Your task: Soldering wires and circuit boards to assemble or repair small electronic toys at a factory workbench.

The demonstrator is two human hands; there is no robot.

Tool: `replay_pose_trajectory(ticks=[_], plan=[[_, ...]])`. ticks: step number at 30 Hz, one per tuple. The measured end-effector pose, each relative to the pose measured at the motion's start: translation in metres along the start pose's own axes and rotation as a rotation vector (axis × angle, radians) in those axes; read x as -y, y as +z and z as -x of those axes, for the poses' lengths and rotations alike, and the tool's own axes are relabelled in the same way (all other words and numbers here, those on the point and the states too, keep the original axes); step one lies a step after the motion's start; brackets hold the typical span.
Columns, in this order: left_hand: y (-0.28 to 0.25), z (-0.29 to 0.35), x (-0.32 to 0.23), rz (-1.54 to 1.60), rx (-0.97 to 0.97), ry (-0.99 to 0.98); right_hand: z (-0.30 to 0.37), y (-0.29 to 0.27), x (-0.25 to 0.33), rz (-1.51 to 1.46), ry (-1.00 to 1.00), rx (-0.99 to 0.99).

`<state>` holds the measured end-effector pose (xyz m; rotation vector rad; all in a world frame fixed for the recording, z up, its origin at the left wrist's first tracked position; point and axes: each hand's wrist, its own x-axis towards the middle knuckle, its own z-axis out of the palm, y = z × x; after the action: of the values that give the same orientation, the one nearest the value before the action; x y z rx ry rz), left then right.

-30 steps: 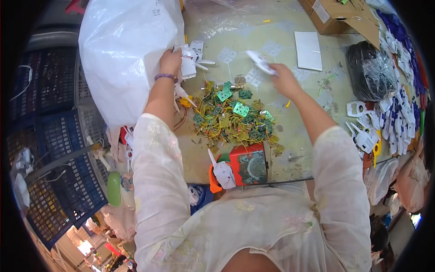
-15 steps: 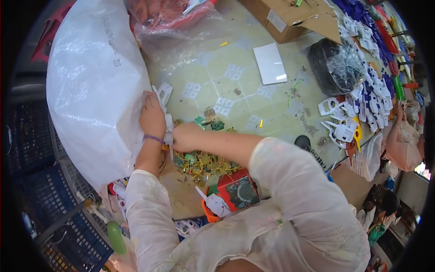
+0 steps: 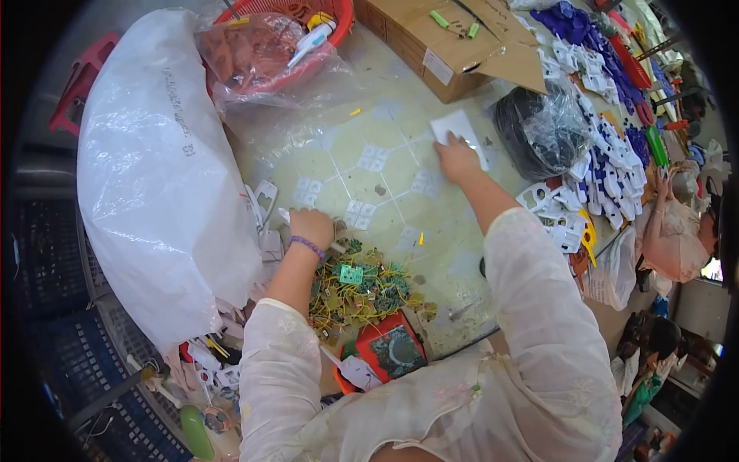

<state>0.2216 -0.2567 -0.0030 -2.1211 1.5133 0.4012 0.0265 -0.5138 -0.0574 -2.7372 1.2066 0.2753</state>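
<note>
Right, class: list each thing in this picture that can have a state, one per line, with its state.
left hand: closed, resting at the edge of the pile of small parts
right hand: stretched out, on the white sheet
white sheet: lying flat under the fingers
pile of small parts: loose heap
large white bag: full, bulging
cardboard box: flaps open
red basket: filled, lined with clear plastic

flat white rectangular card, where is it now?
Head view, upper right of centre: the flat white rectangular card lies on the table under the right hand's fingertips, between the brown cardboard box and the black bagged bundle.
</note>
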Motion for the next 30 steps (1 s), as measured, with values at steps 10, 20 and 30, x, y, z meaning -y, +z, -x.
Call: replay_pose_trajectory(ticks=[10,20,30], plan=[[0.021,-0.001,0.022,0.327,-0.113,-0.08,-0.101,-0.114,-0.013,-0.024,-0.324,-0.865],[0.019,-0.062,-0.021,0.723,0.259,-0.441,-0.213,-0.146,-0.037,-0.027,0.122,-0.539],[0.025,-0.063,-0.02,0.712,0.234,-0.445,-0.219,-0.177,-0.154,-0.801,0.419,-0.294]])
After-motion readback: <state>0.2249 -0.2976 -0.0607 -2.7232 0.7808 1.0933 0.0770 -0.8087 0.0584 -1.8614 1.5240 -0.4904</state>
